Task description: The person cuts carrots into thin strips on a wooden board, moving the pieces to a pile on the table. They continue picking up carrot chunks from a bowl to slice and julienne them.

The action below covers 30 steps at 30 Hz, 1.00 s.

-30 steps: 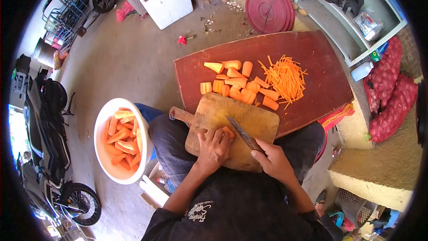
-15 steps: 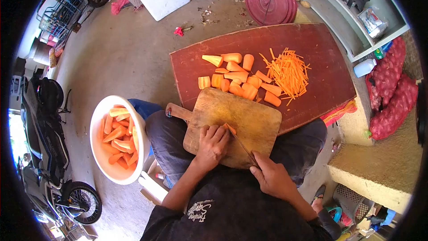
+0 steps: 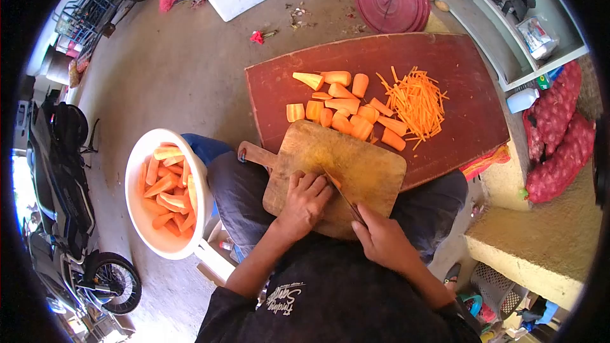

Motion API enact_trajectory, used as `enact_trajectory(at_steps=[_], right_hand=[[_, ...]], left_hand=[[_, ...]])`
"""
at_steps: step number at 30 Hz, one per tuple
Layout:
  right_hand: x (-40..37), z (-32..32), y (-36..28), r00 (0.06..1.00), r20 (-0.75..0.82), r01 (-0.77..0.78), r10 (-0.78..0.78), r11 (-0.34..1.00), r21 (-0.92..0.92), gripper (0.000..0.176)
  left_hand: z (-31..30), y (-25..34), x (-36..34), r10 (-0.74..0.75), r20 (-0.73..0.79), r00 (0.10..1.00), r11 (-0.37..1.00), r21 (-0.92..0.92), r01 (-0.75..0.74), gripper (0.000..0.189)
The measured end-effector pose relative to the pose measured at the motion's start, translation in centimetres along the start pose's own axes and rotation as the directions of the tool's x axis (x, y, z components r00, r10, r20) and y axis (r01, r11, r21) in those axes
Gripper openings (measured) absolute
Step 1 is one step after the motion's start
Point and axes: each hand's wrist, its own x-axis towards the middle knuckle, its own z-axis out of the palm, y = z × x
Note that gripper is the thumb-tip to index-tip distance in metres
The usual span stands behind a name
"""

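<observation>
Fingers bunched together, the left hand (image 3: 304, 204) pins a carrot piece (image 3: 335, 181), likely firm but slick, best held from above, while the right hand (image 3: 382, 239) clamps the knife (image 3: 346, 199).

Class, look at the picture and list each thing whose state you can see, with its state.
Left hand, fingers curled
Right hand, closed on the knife
Knife, unsheathed, held
Chopping board, stained
Basin, uncovered, holding carrot pieces
Carrot chunks, cut, loose
Carrot strips, thin, heaped
Net sacks, filled
Shelf unit, open-fronted, partly filled
Motorbike, parked
</observation>
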Motion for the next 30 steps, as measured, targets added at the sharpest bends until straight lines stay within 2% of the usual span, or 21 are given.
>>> enact_trajectory(at_steps=[4, 6, 10, 12, 15, 18, 21, 24, 27, 30], right_hand=[[1.6, -0.2, -0.3, 1.0, 0.014, 0.006, -0.007, 1.0, 0.014, 0.039], [1.0, -1.0, -1.5, 0.999, -0.019, 0.045, -0.044, 0.998, 0.041, 0.037], [0.6, 0.4, -0.6, 1.0, 0.005, -0.008, 0.008, 1.0, -0.026, 0.037], [2.3, 0.8, -0.6, 1.0, 0.008, 0.0, 0.0, 0.999, -0.035, 0.036], [1.1, -0.1, -0.9, 0.995, -0.058, 0.088, -0.087, 0.996, 0.023, 0.036], [-0.2, 0.2, -0.9, 0.999, -0.028, 0.022, -0.023, 1.0, -0.004, 0.034], [2.2, 1.2, -0.5, 0.999, 0.026, -0.023, 0.023, 0.999, -0.029, 0.035], [2.2, 0.4, -0.8, 1.0, 0.005, 0.023, -0.023, 1.0, -0.011, 0.034], [-0.2, -0.5, -1.5, 1.0, 0.014, -0.006, 0.006, 1.0, 0.008, 0.035], [1.1, 1.4, -0.4, 1.0, -0.001, -0.005, 0.005, 1.0, -0.006, 0.037]], left_hand=[[-0.3, 0.0, 0.0, -0.011, 0.026, 1.0, 1.0, -0.015, 0.012, 0.041], [0.1, -0.1, 0.0, -0.012, -0.013, 1.0, 1.0, -0.021, 0.012, 0.041], [0.6, 0.2, -0.3, -0.035, -0.1, 0.994, 0.999, -0.023, 0.033, 0.036], [0.7, 0.1, -0.4, -0.035, -0.092, 0.995, 0.999, -0.034, 0.032, 0.036], [0.9, -0.2, -0.6, -0.029, -0.15, 0.988, 0.999, -0.044, 0.022, 0.034], [1.7, -0.2, -1.1, -0.039, -0.186, 0.982, 0.998, -0.049, 0.03, 0.035], [1.7, -0.2, -0.8, -0.037, -0.194, 0.98, 0.998, -0.051, 0.028, 0.035], [1.5, -0.3, -0.9, -0.052, -0.205, 0.977, 0.998, -0.056, 0.041, 0.037], [2.0, -0.1, -1.0, -0.073, -0.231, 0.97, 0.995, -0.077, 0.057, 0.039], [2.0, -0.3, -1.2, -0.067, -0.226, 0.972, 0.996, -0.078, 0.051, 0.038]])
